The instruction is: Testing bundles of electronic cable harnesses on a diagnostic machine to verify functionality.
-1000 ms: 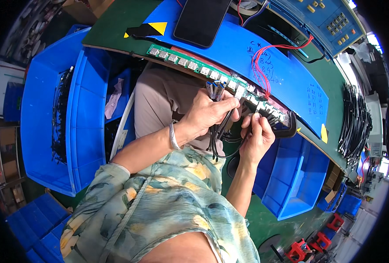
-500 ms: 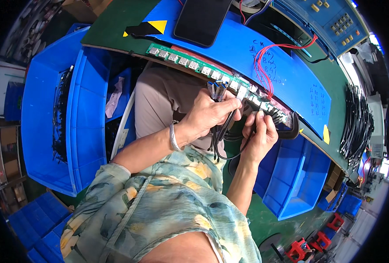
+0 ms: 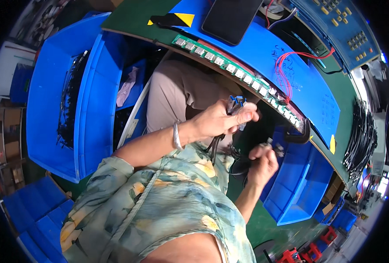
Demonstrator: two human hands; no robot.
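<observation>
My left hand is closed around a bunch of black cables with blue-and-silver plugs standing up out of the fist. Their black leads hang down below it over my lap. Lower and to the right, my right hand is closed on cable connectors, which are smeared by motion. Beyond both hands, a long green circuit board with a row of white and silver sockets runs along the table edge. Neither hand touches it.
A phone lies on a blue sheet, near red wires running to a blue test box. Black cables are piled at the far right. Blue bins stand left and right of me.
Both hands have come away from the board. The right hand has moved down with cable connectors, off the board's right end; the left still grips its cable bunch. The view has shifted somewhat.
</observation>
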